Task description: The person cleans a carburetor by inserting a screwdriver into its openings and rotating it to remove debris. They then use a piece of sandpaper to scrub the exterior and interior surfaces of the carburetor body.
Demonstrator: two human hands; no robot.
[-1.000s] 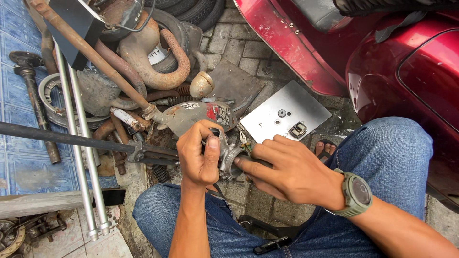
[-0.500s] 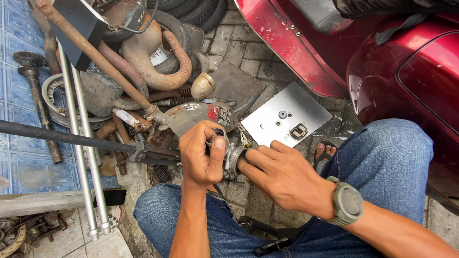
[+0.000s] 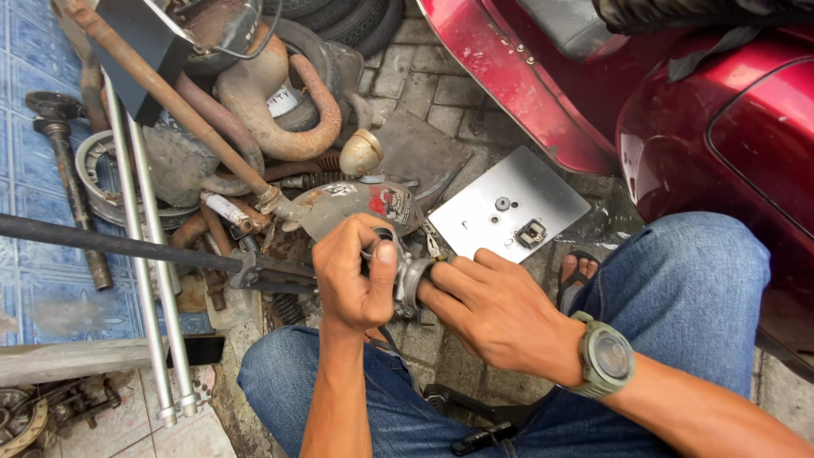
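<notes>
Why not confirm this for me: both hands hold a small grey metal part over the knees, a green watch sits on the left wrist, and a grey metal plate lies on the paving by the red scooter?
Not quite. The head view shows the green watch on the right wrist, not the left. The rest stands: left hand and right hand hold the grey metal part, and the metal plate lies by the red scooter.

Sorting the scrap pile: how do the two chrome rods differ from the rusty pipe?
The chrome rods are shiny, thin, a parallel pair running nearly straight down the frame. The rusty pipe is brown, thicker, single, lying diagonally across the junk. Both are long straight metal pieces left of the left hand.
</notes>
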